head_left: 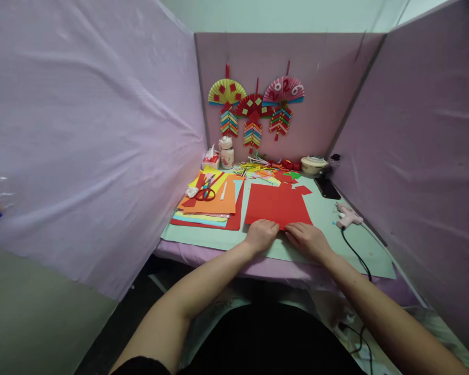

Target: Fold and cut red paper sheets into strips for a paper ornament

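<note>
A sheet of red paper [278, 204] lies in front of me on the pale green table cover [214, 239]. Both my hands are at its near edge, a little apart. My left hand [262, 233] pinches that edge left of its middle, thumb and fingers together. On the other side, my right hand [305, 238] has its fingers closed on the same edge. The near edge looks slightly raised between them. My fingertips partly hide it, so I cannot tell whether it is folded.
Left lies a stack of coloured paper [219, 205] with red-handled scissors [205, 194] on top. A glue gun [348, 215] with a black cord and a phone [327, 188] lie right. Paper scraps [258, 169], a jar [227, 155] and a bowl [313, 165] stand behind. Paper fans [285, 89] hang on the back wall.
</note>
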{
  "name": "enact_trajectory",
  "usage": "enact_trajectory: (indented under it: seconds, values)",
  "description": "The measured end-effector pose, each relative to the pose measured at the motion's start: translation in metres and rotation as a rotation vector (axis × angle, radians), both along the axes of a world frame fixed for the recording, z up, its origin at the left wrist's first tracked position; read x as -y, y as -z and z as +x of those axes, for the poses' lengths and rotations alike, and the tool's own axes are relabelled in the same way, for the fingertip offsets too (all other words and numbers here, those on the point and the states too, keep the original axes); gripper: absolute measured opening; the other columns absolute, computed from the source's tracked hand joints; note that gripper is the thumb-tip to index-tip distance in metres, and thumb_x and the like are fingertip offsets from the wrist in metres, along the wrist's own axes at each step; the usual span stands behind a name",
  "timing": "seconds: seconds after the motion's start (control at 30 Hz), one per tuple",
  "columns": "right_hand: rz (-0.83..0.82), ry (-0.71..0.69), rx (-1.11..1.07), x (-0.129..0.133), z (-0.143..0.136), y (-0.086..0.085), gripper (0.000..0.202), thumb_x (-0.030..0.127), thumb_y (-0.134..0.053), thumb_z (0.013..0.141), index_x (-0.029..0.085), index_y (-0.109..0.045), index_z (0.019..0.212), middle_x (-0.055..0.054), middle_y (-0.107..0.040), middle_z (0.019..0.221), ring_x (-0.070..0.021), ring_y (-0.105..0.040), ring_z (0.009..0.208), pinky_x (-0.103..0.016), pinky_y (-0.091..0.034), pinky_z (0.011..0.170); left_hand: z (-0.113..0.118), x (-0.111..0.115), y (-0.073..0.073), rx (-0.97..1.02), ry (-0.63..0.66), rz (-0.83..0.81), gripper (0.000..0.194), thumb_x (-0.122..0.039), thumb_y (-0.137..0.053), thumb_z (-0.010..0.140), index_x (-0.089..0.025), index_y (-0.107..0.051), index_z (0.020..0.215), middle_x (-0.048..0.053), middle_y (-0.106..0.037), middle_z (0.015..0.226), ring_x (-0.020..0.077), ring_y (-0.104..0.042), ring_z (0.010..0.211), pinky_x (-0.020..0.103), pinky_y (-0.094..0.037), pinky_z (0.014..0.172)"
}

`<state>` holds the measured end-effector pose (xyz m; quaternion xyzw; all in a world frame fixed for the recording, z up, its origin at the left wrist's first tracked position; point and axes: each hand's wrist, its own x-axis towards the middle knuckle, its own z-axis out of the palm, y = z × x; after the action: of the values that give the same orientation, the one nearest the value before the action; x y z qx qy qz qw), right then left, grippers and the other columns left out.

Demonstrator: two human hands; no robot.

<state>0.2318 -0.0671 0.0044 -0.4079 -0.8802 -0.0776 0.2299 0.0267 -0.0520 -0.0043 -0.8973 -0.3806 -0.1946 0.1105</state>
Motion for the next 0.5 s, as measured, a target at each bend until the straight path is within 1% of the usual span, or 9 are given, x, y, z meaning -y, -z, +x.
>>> enact_trajectory:
  seconds: [0.1,0.2,0.33,0.4,0.5]
  values:
    - [0.102,0.025,0.005,0.001,-0.010,-0.011,0.031,0.026,-0.041,0.096,0.019,-0.069,0.103,-0.012,-0.071,0.102,-0.0240,-0.061,0.092,-0.037,-0.045,0.081,-0.001,-0.001,-0.008,0.011,0.015,0.036,0.024,-0.020,-0.040,0.097,-0.014,-0.063,0.103,0.009,-0.067,0.087,0.0205,-0.062,0.085,0.035,-0.046,0.079]
    - [0.164,0.031,0.019,-0.001,-0.017,-0.025,0.032,0.024,-0.038,0.097,0.019,-0.070,0.100,-0.012,-0.070,0.095,-0.0234,-0.058,0.087,-0.037,-0.045,0.078,-0.005,-0.002,-0.022,0.037,0.036,0.117,0.028,-0.021,-0.036,0.099,-0.015,-0.062,0.105,0.008,-0.067,0.091,0.0195,-0.061,0.087,0.034,-0.045,0.081]
    - [0.157,0.008,-0.024,-0.005,-0.023,-0.044,0.035,0.027,-0.035,0.098,0.020,-0.069,0.101,-0.013,-0.069,0.099,-0.0242,-0.056,0.090,-0.038,-0.044,0.079,-0.009,-0.005,-0.041,0.053,0.051,0.246,0.032,-0.022,-0.031,0.100,-0.017,-0.063,0.101,0.008,-0.066,0.094,0.0188,-0.058,0.089,0.033,-0.042,0.078]
    - [0.143,-0.006,-0.043,-0.006,-0.024,-0.051,0.037,0.028,-0.033,0.099,0.020,-0.069,0.100,-0.013,-0.068,0.099,-0.0248,-0.055,0.091,-0.039,-0.044,0.081,-0.009,-0.007,-0.047,0.048,0.052,0.270,0.032,-0.022,-0.031,0.100,-0.017,-0.063,0.097,0.008,-0.065,0.094,0.0190,-0.057,0.089,0.033,-0.041,0.077]
    - [0.133,-0.030,-0.034,-0.007,-0.025,-0.058,0.040,0.028,-0.029,0.100,0.020,-0.069,0.096,-0.013,-0.068,0.095,-0.0245,-0.055,0.089,-0.039,-0.043,0.079,-0.010,-0.007,-0.053,0.038,0.053,0.288,0.033,-0.022,-0.031,0.100,-0.017,-0.062,0.092,0.007,-0.065,0.090,0.0188,-0.056,0.086,0.034,-0.038,0.077]
